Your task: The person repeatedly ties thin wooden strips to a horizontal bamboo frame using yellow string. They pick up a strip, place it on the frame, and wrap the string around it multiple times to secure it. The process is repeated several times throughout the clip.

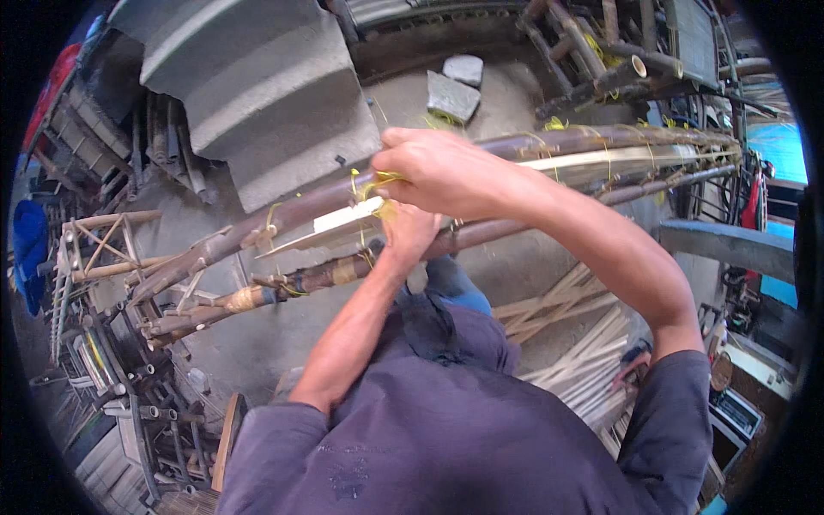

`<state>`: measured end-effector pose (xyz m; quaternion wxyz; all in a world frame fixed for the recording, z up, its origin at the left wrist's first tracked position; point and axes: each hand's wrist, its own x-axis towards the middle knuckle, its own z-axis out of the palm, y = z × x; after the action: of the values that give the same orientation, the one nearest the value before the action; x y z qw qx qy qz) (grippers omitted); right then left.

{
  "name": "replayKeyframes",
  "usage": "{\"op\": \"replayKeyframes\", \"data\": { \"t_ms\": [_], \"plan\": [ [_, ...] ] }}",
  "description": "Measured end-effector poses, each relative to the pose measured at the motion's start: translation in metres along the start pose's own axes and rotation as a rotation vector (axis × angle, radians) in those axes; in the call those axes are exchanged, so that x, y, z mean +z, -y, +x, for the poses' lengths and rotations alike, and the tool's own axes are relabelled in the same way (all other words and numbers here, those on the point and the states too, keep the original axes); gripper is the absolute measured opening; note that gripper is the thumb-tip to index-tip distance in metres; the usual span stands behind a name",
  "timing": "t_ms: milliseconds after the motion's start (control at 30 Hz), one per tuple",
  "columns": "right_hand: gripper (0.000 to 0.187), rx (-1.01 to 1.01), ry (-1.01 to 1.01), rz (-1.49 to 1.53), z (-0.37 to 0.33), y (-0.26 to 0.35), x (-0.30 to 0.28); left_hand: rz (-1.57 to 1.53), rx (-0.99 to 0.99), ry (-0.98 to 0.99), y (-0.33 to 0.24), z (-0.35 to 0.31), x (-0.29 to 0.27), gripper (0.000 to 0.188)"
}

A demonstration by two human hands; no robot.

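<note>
A long frame of dark bamboo poles stretches across in front of me, with pale split-bamboo slats lying lengthwise between its poles. My right hand is closed at the far pole, gripping a thin yellow cord that loops around it. Just below, my left hand is closed at the slat ends, where more yellow cord shows by its fingers; its fingertips are partly hidden. Several yellow ties bind the slats and poles farther right. The near pole passes beneath my left wrist.
Concrete steps rise beyond the frame at upper left. Two stone blocks lie on the floor ahead. Loose bamboo strips are spread at lower right, near another person's hand. Bamboo furniture frames stand at left.
</note>
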<state>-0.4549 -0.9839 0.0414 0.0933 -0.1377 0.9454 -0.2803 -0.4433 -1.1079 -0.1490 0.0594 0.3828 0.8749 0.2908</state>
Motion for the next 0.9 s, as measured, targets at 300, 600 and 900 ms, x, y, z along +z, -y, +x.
{"op": "replayKeyframes", "data": {
  "t_ms": [300, 600, 900],
  "plan": [
    [0.043, 0.385, -0.447, 0.494, 0.031, -0.208, 0.140, 0.030, 0.077, 0.047, -0.009, 0.018, -0.010, 0.015],
    [0.027, -0.019, -0.087, 0.159, -0.082, -0.044, 0.234, -0.242, -0.007, 0.099, -0.031, 0.024, -0.039, 0.029],
    [0.016, 0.027, -0.030, 0.149, -0.090, -0.027, 0.207, -0.723, -0.593, 0.577, 0.058, 0.150, 0.028, 0.033]
  ]
}}
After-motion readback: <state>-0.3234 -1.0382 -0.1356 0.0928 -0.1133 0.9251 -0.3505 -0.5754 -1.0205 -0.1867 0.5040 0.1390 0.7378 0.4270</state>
